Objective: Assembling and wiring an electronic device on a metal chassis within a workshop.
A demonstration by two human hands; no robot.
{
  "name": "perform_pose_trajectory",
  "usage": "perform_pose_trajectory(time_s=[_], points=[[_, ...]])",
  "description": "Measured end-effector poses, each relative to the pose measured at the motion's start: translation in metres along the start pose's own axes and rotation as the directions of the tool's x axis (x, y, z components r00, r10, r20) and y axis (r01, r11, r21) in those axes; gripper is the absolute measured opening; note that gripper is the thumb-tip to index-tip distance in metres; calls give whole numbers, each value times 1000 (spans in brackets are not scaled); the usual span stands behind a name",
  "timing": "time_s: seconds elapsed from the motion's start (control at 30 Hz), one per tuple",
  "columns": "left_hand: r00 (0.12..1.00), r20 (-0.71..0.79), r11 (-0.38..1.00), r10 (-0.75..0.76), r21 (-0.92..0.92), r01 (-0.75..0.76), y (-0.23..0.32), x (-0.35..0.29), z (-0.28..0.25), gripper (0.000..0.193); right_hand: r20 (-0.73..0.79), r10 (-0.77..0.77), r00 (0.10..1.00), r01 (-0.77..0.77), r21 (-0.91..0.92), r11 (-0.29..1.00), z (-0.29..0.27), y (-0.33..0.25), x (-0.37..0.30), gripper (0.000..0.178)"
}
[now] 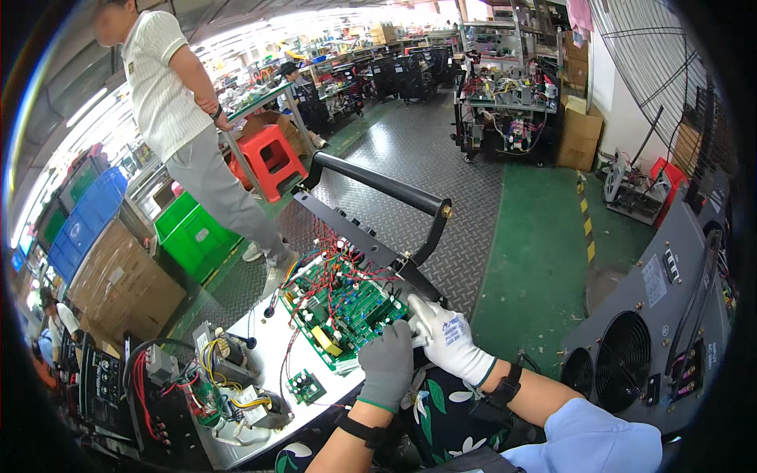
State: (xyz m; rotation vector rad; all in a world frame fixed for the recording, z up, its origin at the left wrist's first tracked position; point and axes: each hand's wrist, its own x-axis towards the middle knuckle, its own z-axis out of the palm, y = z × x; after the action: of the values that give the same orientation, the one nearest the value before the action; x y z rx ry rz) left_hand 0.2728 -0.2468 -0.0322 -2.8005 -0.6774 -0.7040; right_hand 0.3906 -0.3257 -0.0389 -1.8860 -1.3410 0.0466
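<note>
In a grey glove, my left hand (386, 367) is closed at the near right corner of a large green circuit board (359, 309). My right hand (448, 339), in a white glove, is just beside it with its fingers bent together. The fingertips of both hands nearly meet, and whatever is between them is hidden. Red wires (335, 272) run across the board toward a dark panel (347, 227) with a black handle bar (378, 184). The board rests on a white metal plate (272, 386), near a small green board (305, 386).
Left on the plate stand transformers with yellow wires (251, 398). A black-framed unit (102, 382) is beyond them. A grey machine casing with fans (650, 339) stands at right. A person (177, 102) stands near a green crate (195, 236) and a red stool (270, 162).
</note>
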Motion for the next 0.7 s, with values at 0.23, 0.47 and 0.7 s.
perform_pose_trajectory(time_s=[0.23, 0.47, 0.7], points=[[999, 35, 999, -1, 53, -1, -2, -6, 1, 20, 316, 70, 946, -26, -142, 990, -9, 5, 24, 68], [1000, -6, 988, -23, -152, 22, -11, -2, 18, 33, 442, -110, 890, 251, -273, 929, -8, 14, 36, 74], [996, 28, 983, -89, -160, 92, -7, -1, 27, 34, 433, -117, 894, 203, -160, 966, 0, 25, 58, 74]])
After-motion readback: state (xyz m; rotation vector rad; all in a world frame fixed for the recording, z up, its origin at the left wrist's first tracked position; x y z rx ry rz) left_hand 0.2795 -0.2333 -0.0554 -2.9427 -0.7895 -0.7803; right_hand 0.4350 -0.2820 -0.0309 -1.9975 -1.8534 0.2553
